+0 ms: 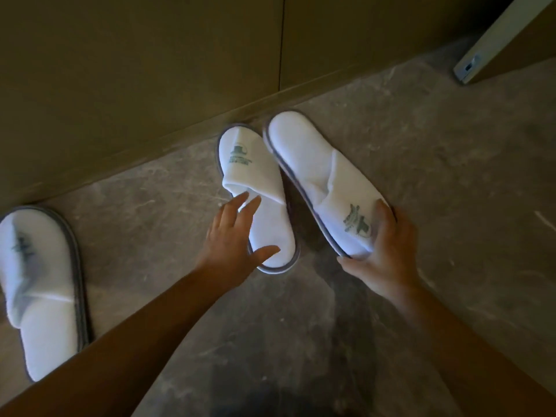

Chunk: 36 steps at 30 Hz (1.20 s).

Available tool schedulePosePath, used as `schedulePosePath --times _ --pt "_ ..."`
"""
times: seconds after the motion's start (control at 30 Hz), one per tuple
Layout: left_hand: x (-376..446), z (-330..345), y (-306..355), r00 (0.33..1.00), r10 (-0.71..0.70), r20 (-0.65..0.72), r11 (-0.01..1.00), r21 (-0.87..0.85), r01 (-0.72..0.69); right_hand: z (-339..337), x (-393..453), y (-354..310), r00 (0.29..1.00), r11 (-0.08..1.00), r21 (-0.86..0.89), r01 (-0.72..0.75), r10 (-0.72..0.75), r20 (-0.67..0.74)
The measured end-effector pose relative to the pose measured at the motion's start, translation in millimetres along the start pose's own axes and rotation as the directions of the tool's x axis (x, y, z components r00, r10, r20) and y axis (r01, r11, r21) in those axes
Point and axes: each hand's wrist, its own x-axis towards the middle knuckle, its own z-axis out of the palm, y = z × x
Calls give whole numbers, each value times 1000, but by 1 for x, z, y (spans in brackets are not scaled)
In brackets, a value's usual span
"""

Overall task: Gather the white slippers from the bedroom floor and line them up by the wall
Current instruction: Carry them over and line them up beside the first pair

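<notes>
One slipper (pixel 255 188) had been set on the floor (pixel 436 164) with its toe at the wall (pixel 135 70). A second slipper (pixel 325 182), reversed, was gripped at its toe by the right hand (pixel 382 251), probably for turning to match. The left hand (pixel 231 236) was spread open, holding nothing, over the first slipper's heel; a third slipper (pixel 42 284) was left well apart.

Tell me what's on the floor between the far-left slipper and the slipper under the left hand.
Only bare marbled floor, in the head view.

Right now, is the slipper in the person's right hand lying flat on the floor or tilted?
Tilted: the right hand grips the slipper by its toe, one long edge raised.
</notes>
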Motion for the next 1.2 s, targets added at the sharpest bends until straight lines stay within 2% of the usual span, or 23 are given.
schedulePosePath --times 0.07,0.1,0.2,0.3,0.37,0.47,0.53,0.67,0.73,0.8,0.87,0.93,1.03,1.1,1.2 --pt "10 -11 15 996 56 -66 998 -25 -57 -20 -1 5 984 985 10 172 -172 42" --pt "13 -18 20 991 76 -114 997 -6 -77 -28 0 5 974 977 27 214 -215 69" --pt "13 -35 26 957 108 -271 990 115 -80 -45 3 -3 957 964 33 264 -266 116" --pt "7 -50 19 922 98 -374 984 176 -33 -49 2 -19 916 938 -33 345 -328 230" --pt "6 -59 10 945 64 -320 984 181 -5 -46 -3 -32 870 906 -65 418 -378 317" --pt "2 -62 -5 997 51 -64 969 246 -34 -38 -12 -48 795 846 -58 531 -473 379" --pt "-6 -63 -15 997 34 68 968 245 -49 -36 -16 -58 751 802 -67 594 -523 402" --pt "-25 -74 -32 980 -69 186 992 113 49 -32 -20 -70 690 721 -110 684 -592 415" --pt "-35 -79 -42 978 -126 164 992 22 124 -25 -20 -71 722 746 -100 659 -590 361" --pt "-48 -82 -55 966 -247 70 964 -87 253 -16 -18 -75 818 840 -40 541 -514 257" --pt "-62 -80 -72 916 -398 -60 904 -196 380 -6 -15 -85 893 915 13 403 -396 214" --pt "-77 -75 -87 813 -560 -158 812 -301 501 8 -16 -94 901 931 30 364 -360 241" --pt "-94 -61 -108 656 -737 -163 647 -451 615 35 -27 -116 857 910 39 414 -403 322" --pt "-99 -49 -120 570 -812 -124 533 -557 637 58 -38 -129 797 887 37 460 -431 424" --pt "-99 -37 -133 504 -860 -78 431 -639 637 91 -49 -143 721 870 50 491 -438 537"
